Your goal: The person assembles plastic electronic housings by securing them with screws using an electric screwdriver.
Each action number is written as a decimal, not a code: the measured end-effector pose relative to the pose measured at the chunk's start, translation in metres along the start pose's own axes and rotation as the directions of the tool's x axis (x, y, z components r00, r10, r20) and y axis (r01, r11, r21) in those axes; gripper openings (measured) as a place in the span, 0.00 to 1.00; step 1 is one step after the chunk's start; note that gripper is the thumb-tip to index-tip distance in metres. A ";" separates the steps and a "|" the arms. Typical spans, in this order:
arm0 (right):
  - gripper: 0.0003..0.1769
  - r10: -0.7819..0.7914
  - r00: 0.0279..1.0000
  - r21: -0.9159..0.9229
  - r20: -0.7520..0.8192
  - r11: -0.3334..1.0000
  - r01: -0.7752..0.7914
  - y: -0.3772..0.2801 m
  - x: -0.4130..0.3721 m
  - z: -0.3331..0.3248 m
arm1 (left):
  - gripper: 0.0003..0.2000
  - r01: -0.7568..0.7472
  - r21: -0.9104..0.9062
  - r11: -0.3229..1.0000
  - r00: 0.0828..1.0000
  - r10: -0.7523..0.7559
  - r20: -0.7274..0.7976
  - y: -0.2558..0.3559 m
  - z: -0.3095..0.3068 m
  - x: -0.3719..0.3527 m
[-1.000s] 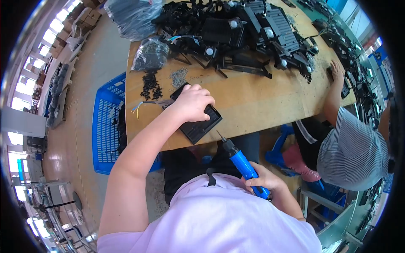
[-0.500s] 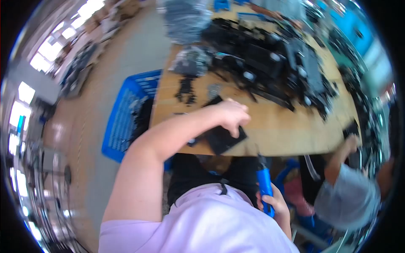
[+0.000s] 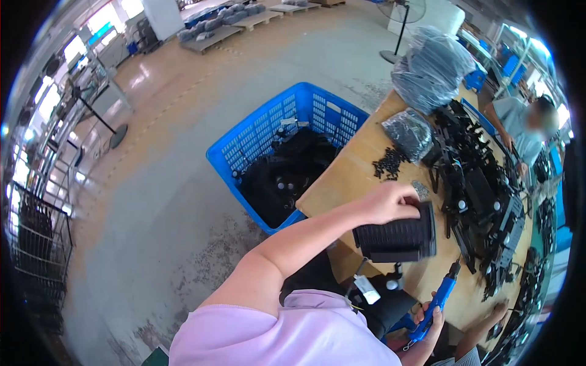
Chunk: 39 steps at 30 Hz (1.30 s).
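My left hand (image 3: 390, 203) grips the upper edge of a black ribbed plastic part (image 3: 390, 236), held tilted over the table's near edge. Below it hang a short black piece with a white label (image 3: 366, 288) and a small part with a round white knob (image 3: 394, 284). Low on the right, my right hand (image 3: 432, 325) is wrapped round a blue electric screwdriver (image 3: 441, 296), its bit pointing up and away from me. Beyond my left hand, small black pieces (image 3: 389, 163) and a little heap of silvery screws (image 3: 420, 189) lie on the wooden table (image 3: 342, 177).
A blue crate (image 3: 244, 140) of black parts stands on the floor beside the table. Black assemblies (image 3: 482, 195) are piled along the table, with bagged parts (image 3: 430, 70) behind. A co-worker (image 3: 522, 125) is at the far side; another person's hand (image 3: 497, 312) is near my right.
My view has swung left, bringing the crate and floor into the middle. My left hand now holds the black part raised and tilted. The screwdriver stays in my right hand.
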State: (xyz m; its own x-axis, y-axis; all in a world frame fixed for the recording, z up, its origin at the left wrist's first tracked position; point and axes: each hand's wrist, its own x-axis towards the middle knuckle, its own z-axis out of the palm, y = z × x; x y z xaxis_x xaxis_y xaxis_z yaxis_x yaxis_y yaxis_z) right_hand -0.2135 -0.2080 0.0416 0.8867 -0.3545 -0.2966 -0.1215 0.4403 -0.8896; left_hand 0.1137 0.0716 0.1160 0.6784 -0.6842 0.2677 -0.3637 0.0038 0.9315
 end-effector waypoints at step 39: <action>0.42 0.262 0.965 0.190 0.019 0.947 -0.260 0.003 0.031 0.024 | 0.22 0.554 0.434 0.710 0.459 0.174 -0.871 -0.171 -0.191 -0.035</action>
State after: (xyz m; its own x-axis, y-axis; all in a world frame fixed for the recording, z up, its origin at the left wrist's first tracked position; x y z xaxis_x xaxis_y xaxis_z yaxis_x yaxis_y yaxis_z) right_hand -0.1754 -0.1980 0.0385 0.8325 -0.2110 -0.5122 -0.2611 0.6660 -0.6988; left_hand 0.2746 0.2343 -0.0053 0.8044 0.3215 0.4996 -0.1594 -0.6932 0.7029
